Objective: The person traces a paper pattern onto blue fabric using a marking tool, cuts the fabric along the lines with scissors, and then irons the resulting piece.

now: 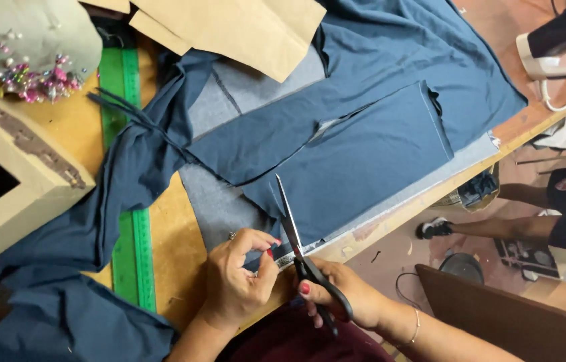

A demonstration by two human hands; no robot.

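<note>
Dark blue fabric (363, 154) lies spread over a wooden table (176, 248), with a lighter grey-blue layer (219, 201) under it. My right hand (346, 295) grips black-handled scissors (296, 241), whose blades point up into the fabric's near edge. My left hand (239, 278) pinches the fabric edge just left of the blades, fingers curled on the cloth. A slit shows in the blue fabric near the middle.
A green ruler (129, 201) lies along the table at left. Brown paper pattern pieces (243, 30) sit at the top. A pincushion with coloured pins (25, 47) and a wooden box (15, 181) stand at left. Another person's legs (497, 228) are on the floor at right.
</note>
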